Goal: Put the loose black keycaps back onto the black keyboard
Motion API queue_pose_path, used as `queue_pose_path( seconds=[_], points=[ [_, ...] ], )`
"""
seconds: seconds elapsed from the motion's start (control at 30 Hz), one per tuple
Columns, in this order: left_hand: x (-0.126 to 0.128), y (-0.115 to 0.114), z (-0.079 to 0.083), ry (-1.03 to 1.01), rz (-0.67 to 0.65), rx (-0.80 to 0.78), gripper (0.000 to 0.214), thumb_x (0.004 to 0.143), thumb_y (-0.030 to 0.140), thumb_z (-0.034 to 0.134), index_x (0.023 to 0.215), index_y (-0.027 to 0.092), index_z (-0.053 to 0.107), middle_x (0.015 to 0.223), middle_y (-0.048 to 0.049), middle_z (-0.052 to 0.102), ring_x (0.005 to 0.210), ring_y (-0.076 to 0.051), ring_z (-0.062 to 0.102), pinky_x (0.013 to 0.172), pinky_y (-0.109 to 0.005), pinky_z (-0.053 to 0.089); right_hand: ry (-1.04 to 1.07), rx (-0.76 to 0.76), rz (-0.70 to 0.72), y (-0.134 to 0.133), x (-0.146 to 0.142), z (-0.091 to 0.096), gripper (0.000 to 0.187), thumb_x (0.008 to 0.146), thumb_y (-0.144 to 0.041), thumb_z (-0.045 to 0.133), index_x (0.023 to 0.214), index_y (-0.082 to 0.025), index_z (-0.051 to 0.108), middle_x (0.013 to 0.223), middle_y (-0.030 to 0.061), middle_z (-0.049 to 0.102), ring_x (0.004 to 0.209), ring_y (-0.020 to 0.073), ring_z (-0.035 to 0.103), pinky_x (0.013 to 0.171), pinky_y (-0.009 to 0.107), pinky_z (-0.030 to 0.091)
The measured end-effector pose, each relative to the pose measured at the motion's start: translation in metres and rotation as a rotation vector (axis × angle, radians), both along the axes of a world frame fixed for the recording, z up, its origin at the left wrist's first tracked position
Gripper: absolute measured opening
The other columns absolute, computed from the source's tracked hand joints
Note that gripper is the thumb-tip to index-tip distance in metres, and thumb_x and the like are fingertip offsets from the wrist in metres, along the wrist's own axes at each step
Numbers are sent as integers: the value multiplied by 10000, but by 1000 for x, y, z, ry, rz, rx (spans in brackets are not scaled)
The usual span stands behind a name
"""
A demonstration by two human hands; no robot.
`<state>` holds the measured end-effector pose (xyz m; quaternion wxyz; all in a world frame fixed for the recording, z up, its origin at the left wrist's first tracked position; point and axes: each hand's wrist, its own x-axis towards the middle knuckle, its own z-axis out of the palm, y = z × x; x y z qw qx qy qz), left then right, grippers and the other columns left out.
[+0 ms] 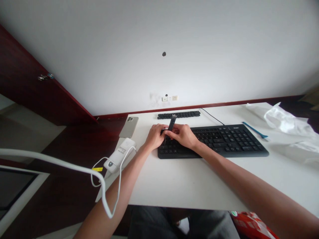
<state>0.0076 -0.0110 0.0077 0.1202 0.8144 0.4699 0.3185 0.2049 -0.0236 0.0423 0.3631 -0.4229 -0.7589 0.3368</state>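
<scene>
A black keyboard (231, 139) lies on the white table, and both hands are over its left end. My right hand (183, 135) pinches a slim dark tool with a metal tip on top and thin wire below, which looks like a keycap puller (171, 122). The tool stands tilted above the keys. Close against its lower part is my left hand (156, 136), with fingers curled and closed; what they grip is hidden. Behind the keyboard, several black keycaps (178, 115) sit in rows.
A phone (129, 127) and a white power bank (119, 155) with a white cable (74, 166) lie along the table's left edge. To the right are a blue stick-like tool (255, 130) and crumpled white plastic (286, 121). A wall rises behind the table (179, 186).
</scene>
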Motion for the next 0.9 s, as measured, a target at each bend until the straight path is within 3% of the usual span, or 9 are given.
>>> queue_pose_path(
  seconds=[0.5, 0.7, 0.9],
  points=[
    [5, -2, 7, 81, 39, -120, 258, 1024, 237, 477, 1051, 241, 733, 1049, -71, 706, 989, -234, 636, 932, -382, 500, -21, -35, -37, 1, -3, 1, 307, 915, -484, 679, 834, -188, 703, 641, -2, 728, 591, 162, 667, 606, 260, 463],
    [7, -2, 8, 94, 67, -154, 272, 1027, 213, 442, 965, 225, 707, 985, -69, 685, 920, -229, 629, 839, -358, 494, -36, -44, -49, 2, -6, 1, 336, 918, -499, 669, 784, -191, 676, 636, 10, 732, 597, 178, 685, 621, 273, 471],
    [7, -2, 8, 85, 68, -158, 271, 1018, 203, 441, 965, 229, 706, 981, -66, 679, 925, -231, 628, 849, -359, 493, -56, -42, -44, 3, -6, 1, 357, 933, -512, 647, 795, -184, 679, 634, 16, 723, 592, 174, 665, 619, 275, 462]
  ],
)
